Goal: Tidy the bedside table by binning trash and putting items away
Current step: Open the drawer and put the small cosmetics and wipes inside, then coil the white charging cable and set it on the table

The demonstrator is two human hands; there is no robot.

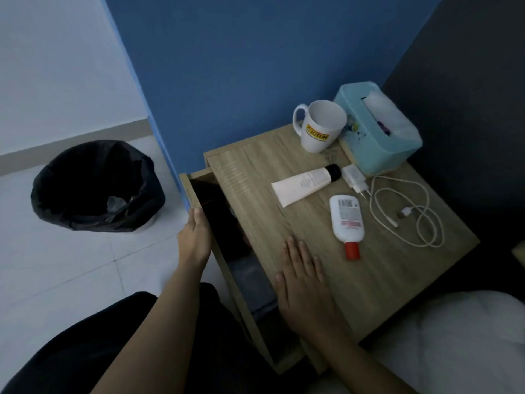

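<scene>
At the side of the table (369, 280), my left hand (196, 237) holds the front of the open drawer (187, 189). My right hand (304, 285) lies flat on top. I should pull straight, so the bottle (347, 220) and tube (304, 184) fit in.

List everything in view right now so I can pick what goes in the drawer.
bedside table: 1, light wood, centre right
drawer: 1, same wood, pulled open on the table's left
mug: 1, white with yellow logo, upright at the back
tissue box: 1, teal, back right corner
tube: 1, white with black cap, lying mid-table
charger plug: 1, white, beside the tube's cap
cable: 1, white, loosely coiled, right side
bottle: 1, white with red cap, lying near the tube
bin: 1, black liner, floor left
left hand: grips the drawer front
right hand: flat on the tabletop
</scene>
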